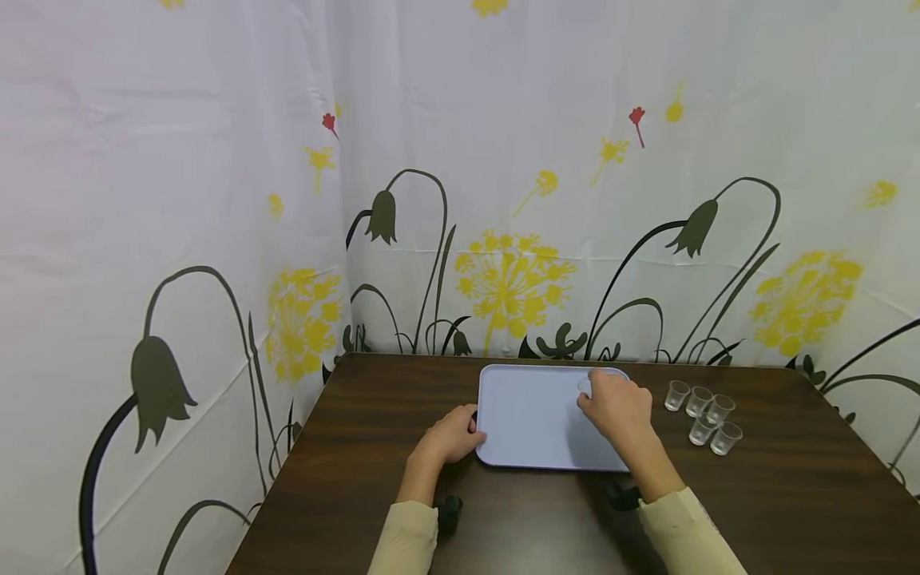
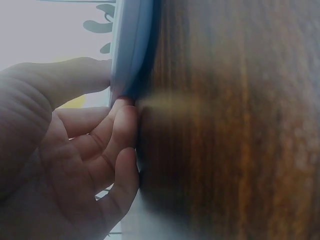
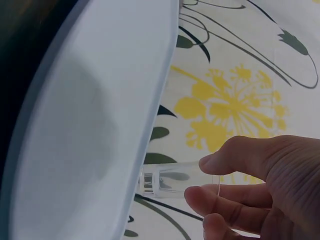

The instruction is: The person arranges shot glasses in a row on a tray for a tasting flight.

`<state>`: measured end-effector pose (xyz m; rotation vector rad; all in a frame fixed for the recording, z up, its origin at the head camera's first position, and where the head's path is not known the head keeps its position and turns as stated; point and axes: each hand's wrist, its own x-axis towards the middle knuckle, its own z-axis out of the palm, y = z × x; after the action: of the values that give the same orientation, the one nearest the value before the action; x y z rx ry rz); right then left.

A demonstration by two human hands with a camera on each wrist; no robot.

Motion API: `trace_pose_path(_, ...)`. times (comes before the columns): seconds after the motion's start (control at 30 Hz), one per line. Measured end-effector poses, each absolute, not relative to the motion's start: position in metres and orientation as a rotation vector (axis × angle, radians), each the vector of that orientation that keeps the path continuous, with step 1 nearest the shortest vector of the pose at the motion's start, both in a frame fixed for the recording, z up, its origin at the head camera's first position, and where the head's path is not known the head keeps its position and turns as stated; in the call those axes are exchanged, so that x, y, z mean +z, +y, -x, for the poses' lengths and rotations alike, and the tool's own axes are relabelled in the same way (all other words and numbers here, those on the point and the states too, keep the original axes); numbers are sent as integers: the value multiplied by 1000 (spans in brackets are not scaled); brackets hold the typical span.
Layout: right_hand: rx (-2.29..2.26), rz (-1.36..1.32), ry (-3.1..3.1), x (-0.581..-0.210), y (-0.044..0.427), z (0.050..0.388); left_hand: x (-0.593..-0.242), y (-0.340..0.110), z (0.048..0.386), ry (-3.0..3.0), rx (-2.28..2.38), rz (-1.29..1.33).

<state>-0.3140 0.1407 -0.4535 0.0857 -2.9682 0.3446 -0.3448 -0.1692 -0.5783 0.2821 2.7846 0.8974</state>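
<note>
Head view: A person in pale sleeves (image 1: 406,539) is working with two bare hands at a dark wooden table (image 1: 345,455), where a pale blue tray (image 1: 532,423) is lying near the far edge. The left hand (image 1: 449,435) is gripping the tray's left edge; the right hand (image 1: 618,406) is holding a small clear cup (image 1: 584,386) over the tray's far right part. Five more clear cups (image 1: 719,410) are standing close together to the right of the tray. A white curtain (image 1: 467,104) printed with yellow, red and dark green flowers is hanging behind.

Left wrist view: The left hand is pinching the tray's rim, its thumb pressing on one side and its curled fingers meeting the other, with the wood grain showing beside them.

Right wrist view: The right hand is pinching the cup near its mouth between thumb and fingers. The cup's base is pointing toward the tray; whether the two are touching cannot be told.
</note>
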Motion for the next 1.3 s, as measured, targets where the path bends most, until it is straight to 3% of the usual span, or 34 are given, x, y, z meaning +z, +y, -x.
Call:
trace_pose_path(0.6,500,-158,-2989,-467,108,324,-596,-169,356,2768,910,-258)
trace_pose_path(0.93,562,-184,-2998,-474,94,327,-588,-166,353,2748,941,-269)
trace_pose_path(1.1,588,-173,-2991,-480,86,327,-574,-166,340,2769,921,-280)
trace_pose_path(1.3,622,-184,-2985,-481,76,328,-528,-157,310,2758,980,-246)
